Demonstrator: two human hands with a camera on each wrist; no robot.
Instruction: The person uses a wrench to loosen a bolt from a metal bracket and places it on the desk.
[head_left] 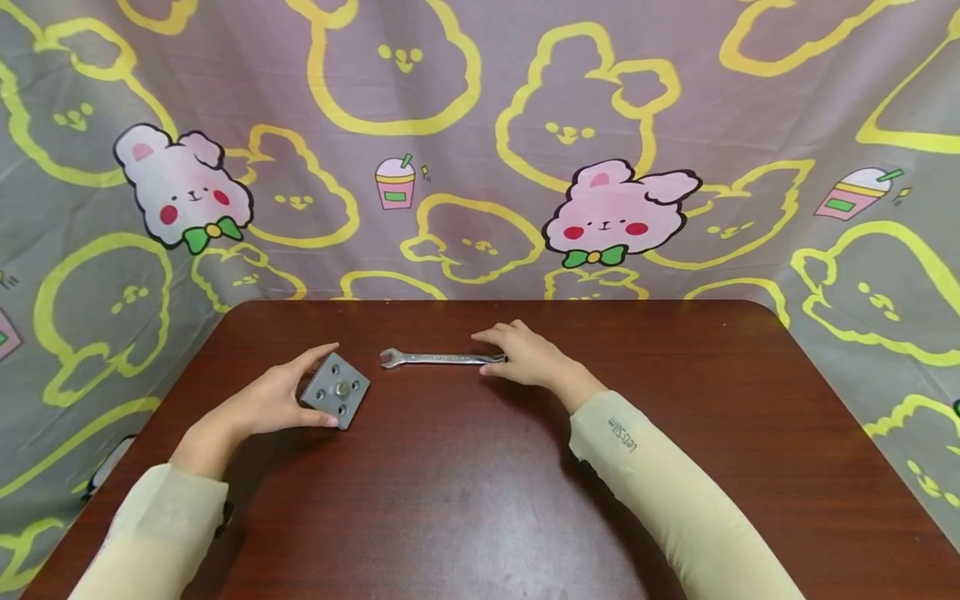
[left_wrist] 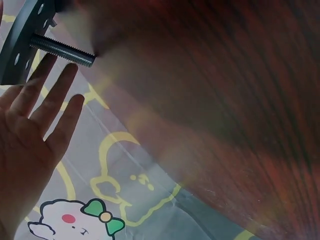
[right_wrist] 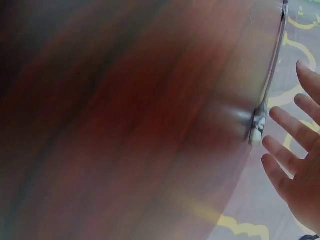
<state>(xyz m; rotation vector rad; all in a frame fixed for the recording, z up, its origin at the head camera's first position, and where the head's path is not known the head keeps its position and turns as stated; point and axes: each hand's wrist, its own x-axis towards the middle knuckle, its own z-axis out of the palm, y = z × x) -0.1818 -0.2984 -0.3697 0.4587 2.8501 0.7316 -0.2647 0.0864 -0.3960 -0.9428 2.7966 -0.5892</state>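
My left hand [head_left: 268,400] grips a grey square metal plate [head_left: 327,385] by its edges, thumb at the lower edge and a finger at the upper one. The plate has several holes and a bolt [head_left: 342,389] through its centre. From the left wrist, the threaded shank [left_wrist: 65,51] sticks out behind the plate, above spread fingers. A silver wrench [head_left: 442,359] lies on the table, its open-ended jaw toward the plate. Over the wrench's right end is my right hand [head_left: 528,354]. The right wrist view shows straight, spread fingers [right_wrist: 295,125] beside that end of the wrench [right_wrist: 272,75].
Both things are toward the back of a dark reddish-brown wooden table [head_left: 480,500] with rounded far corners. A printed cloth [head_left: 465,158] with rabbits and yellow outlines hangs behind it and along both sides.
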